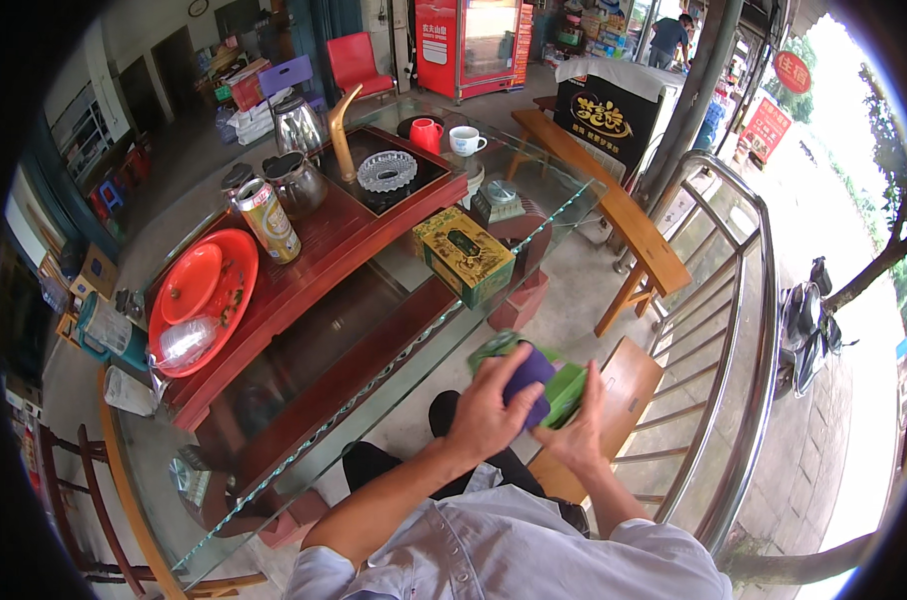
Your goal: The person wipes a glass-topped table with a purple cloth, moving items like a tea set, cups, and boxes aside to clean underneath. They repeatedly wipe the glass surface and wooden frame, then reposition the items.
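Observation:
My left hand (491,412) grips a dark purple cloth (527,382), pressed against a green box or packet (566,390). My right hand (577,431) holds the green thing from its right side. More green, patterned material (495,345) shows beyond my left fingers; the blur hides its exact shape. Both hands are above my lap, just off the glass table's near edge. Nearest to them on the table lies a yellow and green patterned box (465,251), its lid on.
A red wooden tea tray (311,289) on the glass table bears a drink can (270,221), steel pots, a glass ashtray (387,172), cups and a red plastic basin (247,300). Wooden benches (611,195) and a metal railing (761,300) stand at the right. A person (669,41) is far behind.

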`<state>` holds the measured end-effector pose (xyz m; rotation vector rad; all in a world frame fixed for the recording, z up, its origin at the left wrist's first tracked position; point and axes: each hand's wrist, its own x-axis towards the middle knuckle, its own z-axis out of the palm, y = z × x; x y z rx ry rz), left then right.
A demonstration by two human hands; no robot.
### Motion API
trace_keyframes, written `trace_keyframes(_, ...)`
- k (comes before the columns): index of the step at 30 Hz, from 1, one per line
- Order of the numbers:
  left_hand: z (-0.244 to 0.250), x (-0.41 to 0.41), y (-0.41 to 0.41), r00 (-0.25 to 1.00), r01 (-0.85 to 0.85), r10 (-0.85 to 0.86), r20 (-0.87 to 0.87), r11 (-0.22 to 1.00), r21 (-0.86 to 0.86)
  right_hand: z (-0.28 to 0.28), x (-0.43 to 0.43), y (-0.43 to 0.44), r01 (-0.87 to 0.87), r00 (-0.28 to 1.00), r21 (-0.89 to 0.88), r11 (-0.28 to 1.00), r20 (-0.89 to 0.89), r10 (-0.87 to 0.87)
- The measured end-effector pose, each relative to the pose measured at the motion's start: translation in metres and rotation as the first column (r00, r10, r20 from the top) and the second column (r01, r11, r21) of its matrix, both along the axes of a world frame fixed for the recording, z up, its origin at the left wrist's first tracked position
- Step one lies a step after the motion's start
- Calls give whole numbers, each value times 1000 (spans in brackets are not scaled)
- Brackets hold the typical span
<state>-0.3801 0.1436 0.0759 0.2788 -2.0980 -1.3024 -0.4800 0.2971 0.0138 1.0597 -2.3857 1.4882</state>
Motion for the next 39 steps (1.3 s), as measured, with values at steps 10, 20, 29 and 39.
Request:
trace_keyframes(10,-16,34,-30,949,-82,161,271,956,-282,29,42,-11,-335,942,-38,941,6,336)
trace_keyframes(20,-43,100,-75,927,-335,296,230,930,150,71,15,7,-254,847,-403,879,345,403)
trace_keyframes(29,-15,140,-146,815,-577,576,69,817,-3,94,-65,-42,234,618,-712,662,634,464)
trace_keyframes(39,-59,158,-157,657,-535,749,84,542,-648,5,-94,3,407,788,-517,753,616,-3)
